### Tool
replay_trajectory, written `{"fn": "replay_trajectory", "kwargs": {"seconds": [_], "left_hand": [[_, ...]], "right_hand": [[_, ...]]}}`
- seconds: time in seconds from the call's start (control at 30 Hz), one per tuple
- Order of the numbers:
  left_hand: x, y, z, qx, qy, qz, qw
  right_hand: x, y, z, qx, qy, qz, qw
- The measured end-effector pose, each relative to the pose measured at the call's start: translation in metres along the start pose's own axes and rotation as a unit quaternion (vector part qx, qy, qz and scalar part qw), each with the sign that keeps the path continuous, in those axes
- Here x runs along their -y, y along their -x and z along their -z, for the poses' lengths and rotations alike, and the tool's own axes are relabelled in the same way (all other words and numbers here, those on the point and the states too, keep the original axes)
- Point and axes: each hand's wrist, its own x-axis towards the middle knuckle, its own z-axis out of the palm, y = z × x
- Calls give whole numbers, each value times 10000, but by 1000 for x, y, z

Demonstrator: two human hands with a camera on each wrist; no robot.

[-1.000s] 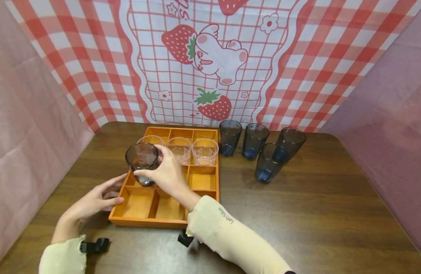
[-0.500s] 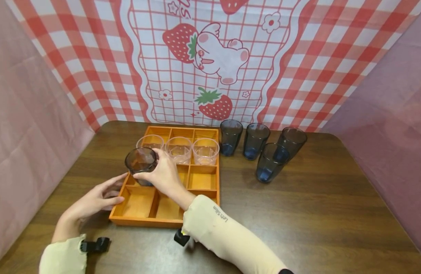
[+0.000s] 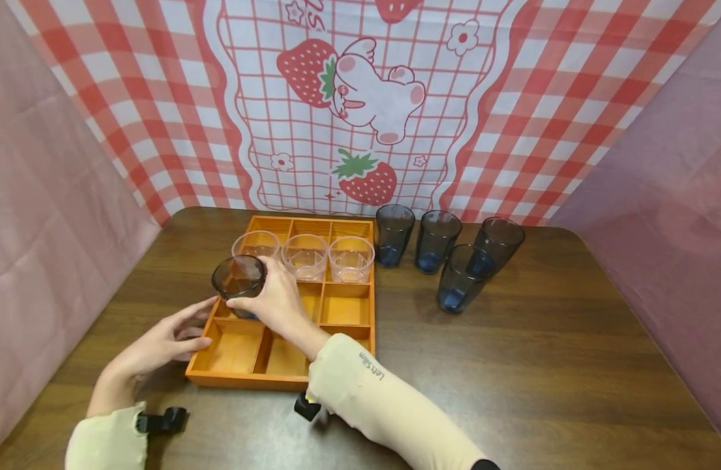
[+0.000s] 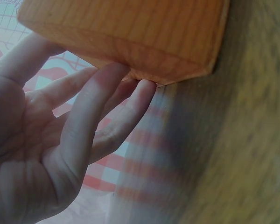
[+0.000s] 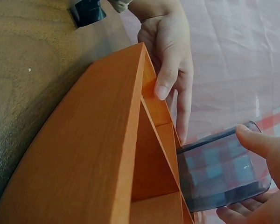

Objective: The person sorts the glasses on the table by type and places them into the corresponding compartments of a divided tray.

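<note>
My right hand (image 3: 280, 303) grips a dark tinted glass (image 3: 238, 279) near its rim, thumb on the near side. The glass stands upright, its lower part down inside the middle-left compartment of an orange wooden divided tray (image 3: 260, 380). In the right wrist view the glass (image 5: 221, 170) rises above the tray's edge, its base hidden by the wall. My left hand (image 3: 163, 343) rests against the tray's left side, fingers extended and touching the wood, as the left wrist view also shows. Behind the held glass, three clear cups (image 3: 304, 259) fill the back row.
Several more dark tinted glasses (image 3: 438, 241) stand upright on the wooden table (image 3: 513, 365), right of the tray. One glass (image 3: 462, 281) is nearer than the others. A red checked cloth (image 3: 178, 98) hangs behind the table, with pink cloth at both sides.
My right hand has lowered the dark glass into the compartment, shifting slightly left and toward me. The left hand and tray have stayed in place.
</note>
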Motion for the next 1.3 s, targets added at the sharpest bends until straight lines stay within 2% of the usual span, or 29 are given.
{"fn": "replay_trajectory", "kwargs": {"seconds": [0.23, 0.5, 0.9, 1.3], "left_hand": [[1, -1, 1, 26, -34, 20, 10000], [-1, -1, 0, 6, -125, 47, 9999], [-2, -1, -1, -20, -189, 18, 9998], [0, -1, -2, -109, -233, 33, 9997]], "right_hand": [[2, 3, 0, 201, -13, -166, 9997], [4, 12, 5, 104, -249, -212, 9994], [5, 26, 36, 216, -397, -290, 9986], [-4, 39, 63, 1, -700, -82, 9975]]}}
